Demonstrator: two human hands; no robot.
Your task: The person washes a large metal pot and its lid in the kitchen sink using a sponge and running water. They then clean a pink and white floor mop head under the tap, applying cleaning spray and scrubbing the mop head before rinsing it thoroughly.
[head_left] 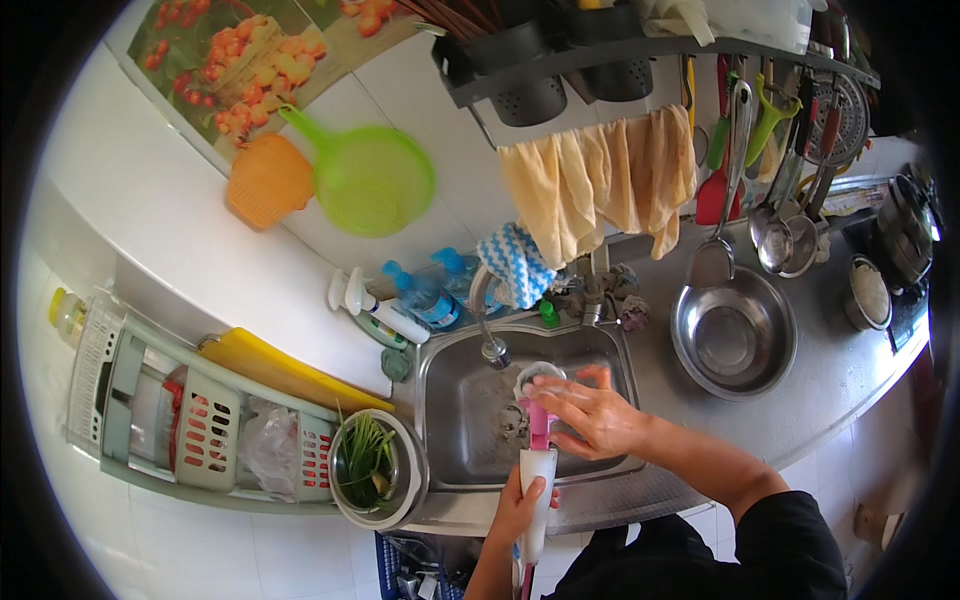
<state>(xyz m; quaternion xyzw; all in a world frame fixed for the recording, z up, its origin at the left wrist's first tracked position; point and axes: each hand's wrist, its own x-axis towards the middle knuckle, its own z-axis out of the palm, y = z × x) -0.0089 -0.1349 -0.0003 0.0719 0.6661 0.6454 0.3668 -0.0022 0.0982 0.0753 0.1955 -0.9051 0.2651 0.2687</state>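
Observation:
My left hand [519, 501] is closed around the white handle [534, 480] of a tool, low over the sink's front rim. A pink neck [538, 426] joins this handle to a pale, rounded head [541, 370] above the basin. My right hand [589, 415] reaches in from the right with its fingers apart. Its fingertips touch the head and cover part of it, so its grip is unclear. The steel sink [465, 442] has wet grey residue on its bottom. Just behind the head hangs the curved faucet's spout [495, 352].
A steel bowl [731, 341] stands right of the sink. Green stalks [365, 457] fill a bowl at the left front corner. Spray and pump bottles [424, 296] line the back wall. Cloths [600, 176] and steel utensils [731, 187] hang beneath the rack [652, 58].

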